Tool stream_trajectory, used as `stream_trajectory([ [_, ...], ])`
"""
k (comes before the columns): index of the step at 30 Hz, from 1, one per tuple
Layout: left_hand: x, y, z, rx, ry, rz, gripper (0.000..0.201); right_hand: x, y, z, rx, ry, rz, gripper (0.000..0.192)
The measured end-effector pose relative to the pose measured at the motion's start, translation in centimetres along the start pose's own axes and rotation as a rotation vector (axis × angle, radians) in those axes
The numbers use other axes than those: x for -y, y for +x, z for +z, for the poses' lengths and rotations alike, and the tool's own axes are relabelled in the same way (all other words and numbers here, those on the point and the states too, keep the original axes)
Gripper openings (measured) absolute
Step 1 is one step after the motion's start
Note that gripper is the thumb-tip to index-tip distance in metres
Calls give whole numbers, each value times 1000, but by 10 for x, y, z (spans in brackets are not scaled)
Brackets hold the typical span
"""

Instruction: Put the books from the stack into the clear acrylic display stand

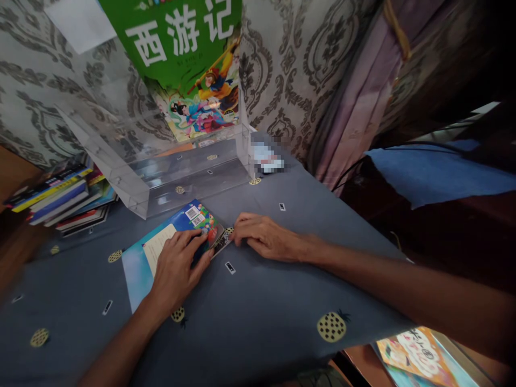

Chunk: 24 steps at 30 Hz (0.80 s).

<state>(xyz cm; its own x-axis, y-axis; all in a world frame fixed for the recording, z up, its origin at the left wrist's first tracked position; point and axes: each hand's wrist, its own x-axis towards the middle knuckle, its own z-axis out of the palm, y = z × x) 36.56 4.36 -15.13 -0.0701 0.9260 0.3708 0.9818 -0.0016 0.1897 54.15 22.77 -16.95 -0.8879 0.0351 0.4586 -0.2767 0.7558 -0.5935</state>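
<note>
Left hand (177,269): pressing flat, fingers spread, on the blue picture book (161,247).
Right hand (264,236): pinching that book's corner, just beside the left fingertips.
Done: one green book (189,59) is standing in the clear box (161,161) behind both hands.
Left: this book is still lying outside the box, on the table cloth (262,306).

- I have only one view, from the camera worn on the person's head, above and just behind the hands.
- It faces forward and steeply down onto the grey-blue tablecloth (258,317), with the patterned wall (298,59) closing the top of the frame.
- It sits near: the left hand (177,271) and right hand (268,236) fill the middle, both forearms running in from the lower edge.
- The wide lens bends the edges, pulling in the book stack (60,199) at left and a dark curtain (363,102) at right.
- No second view shares this scene.
</note>
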Motion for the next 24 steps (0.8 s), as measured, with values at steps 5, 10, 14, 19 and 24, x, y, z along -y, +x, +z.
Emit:
stream_trajectory([
  [5,-1,0,0,1,-5,-5,27,5,1,-2,-17,106,172,40],
  [10,0,0,0,1,-6,-9,27,3,1,-1,-23,139,189,48],
  [14,-1,0,-1,15,-7,-13,27,0,0,-1,-28,106,157,51],
  [19,0,-1,-1,12,-10,-5,27,0,0,-1,-38,92,134,48],
  [24,0,0,0,14,-15,-14,26,1,0,-1,-40,67,137,46],
])
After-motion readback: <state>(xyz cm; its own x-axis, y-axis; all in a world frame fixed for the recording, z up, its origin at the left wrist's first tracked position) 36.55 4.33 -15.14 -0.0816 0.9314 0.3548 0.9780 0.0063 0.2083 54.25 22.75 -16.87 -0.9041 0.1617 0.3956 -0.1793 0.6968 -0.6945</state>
